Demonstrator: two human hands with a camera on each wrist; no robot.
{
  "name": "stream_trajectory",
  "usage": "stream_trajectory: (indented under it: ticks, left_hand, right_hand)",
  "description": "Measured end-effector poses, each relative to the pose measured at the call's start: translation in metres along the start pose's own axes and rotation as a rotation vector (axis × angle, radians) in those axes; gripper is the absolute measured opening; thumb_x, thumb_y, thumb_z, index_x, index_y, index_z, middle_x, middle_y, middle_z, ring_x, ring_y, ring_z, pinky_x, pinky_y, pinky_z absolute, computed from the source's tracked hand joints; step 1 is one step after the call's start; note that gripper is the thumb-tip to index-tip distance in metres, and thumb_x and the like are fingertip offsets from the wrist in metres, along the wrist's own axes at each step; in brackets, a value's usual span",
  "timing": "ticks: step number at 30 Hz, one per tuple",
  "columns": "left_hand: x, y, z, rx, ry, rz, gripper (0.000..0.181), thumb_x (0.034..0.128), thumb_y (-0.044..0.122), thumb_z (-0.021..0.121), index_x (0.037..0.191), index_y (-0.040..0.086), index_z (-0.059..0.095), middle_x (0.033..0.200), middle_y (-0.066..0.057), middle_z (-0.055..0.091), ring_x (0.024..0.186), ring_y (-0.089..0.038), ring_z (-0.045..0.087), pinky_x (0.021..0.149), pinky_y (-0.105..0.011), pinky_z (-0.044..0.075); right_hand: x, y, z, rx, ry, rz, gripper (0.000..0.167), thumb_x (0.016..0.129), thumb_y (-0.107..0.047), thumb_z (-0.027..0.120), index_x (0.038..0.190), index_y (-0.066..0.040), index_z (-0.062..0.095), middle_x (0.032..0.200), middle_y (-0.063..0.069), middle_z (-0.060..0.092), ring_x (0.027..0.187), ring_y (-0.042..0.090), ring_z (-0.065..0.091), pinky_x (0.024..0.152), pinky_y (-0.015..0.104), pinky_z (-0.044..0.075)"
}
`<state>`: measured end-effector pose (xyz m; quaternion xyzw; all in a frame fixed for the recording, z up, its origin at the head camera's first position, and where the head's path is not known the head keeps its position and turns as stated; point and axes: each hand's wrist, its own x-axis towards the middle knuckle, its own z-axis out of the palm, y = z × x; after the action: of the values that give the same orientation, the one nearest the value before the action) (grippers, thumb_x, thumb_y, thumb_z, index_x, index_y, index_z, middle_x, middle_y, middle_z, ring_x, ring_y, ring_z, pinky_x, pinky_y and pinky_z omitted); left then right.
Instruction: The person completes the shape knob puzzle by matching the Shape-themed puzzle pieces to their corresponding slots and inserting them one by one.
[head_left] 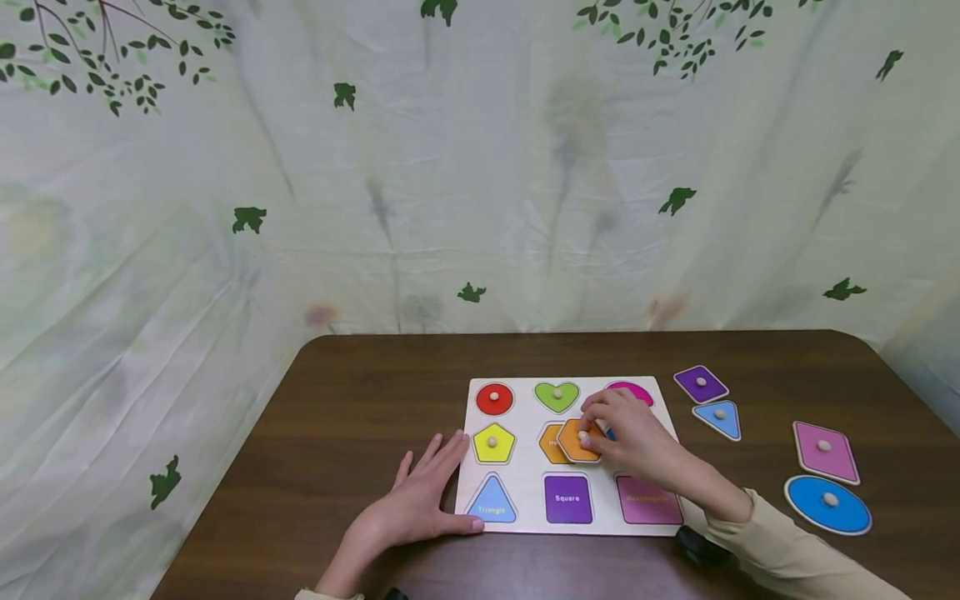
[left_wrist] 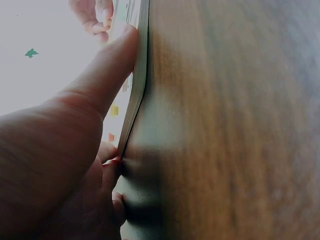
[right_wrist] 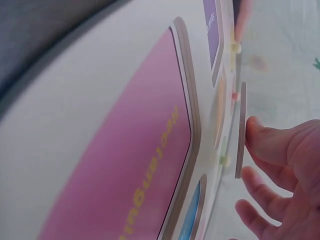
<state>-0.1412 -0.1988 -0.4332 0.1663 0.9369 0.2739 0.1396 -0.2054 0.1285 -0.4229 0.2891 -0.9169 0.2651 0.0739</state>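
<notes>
A white shape puzzle board (head_left: 603,500) lies on the table. My right hand (head_left: 633,433) pinches an orange hexagon piece (head_left: 579,442) by its knob, over the board's middle. The hexagon recess (head_left: 551,443) shows partly, to the left of the piece. In the right wrist view the hexagon piece (right_wrist: 241,131) is edge-on and stands off the board. My left hand (head_left: 420,498) rests at the board's left edge, fingers extended, thumb at the lower left corner. A blue recess and part of a magenta shape (head_left: 633,390) are covered by my right hand.
Red circle (head_left: 495,398), green heart (head_left: 557,397) and yellow pentagon (head_left: 493,443) pieces sit in the board. Triangle, square and rectangle recesses line the front row. Right of the board lie purple (head_left: 701,382), blue triangle (head_left: 720,418), pink (head_left: 825,452) and blue oval (head_left: 828,505) pieces.
</notes>
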Motion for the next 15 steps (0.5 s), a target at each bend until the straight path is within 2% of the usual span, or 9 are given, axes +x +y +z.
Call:
stream_trajectory:
  ticks: [15]
  left_hand:
    - [0.000,0.001,0.000,0.003,0.004,-0.003,0.111,0.0728,0.063,0.076,0.158,0.017,0.022,0.163,0.000,0.018,0.149,-0.032,0.004,0.111,-0.066,-0.003]
  right_hand:
    - [0.017,-0.007,0.016,-0.052,-0.055,-0.008,0.016,0.081,-0.016,0.082,0.077,-0.021,0.067,0.102,0.000,0.064,0.107,0.027,0.053,0.095,0.049,0.040]
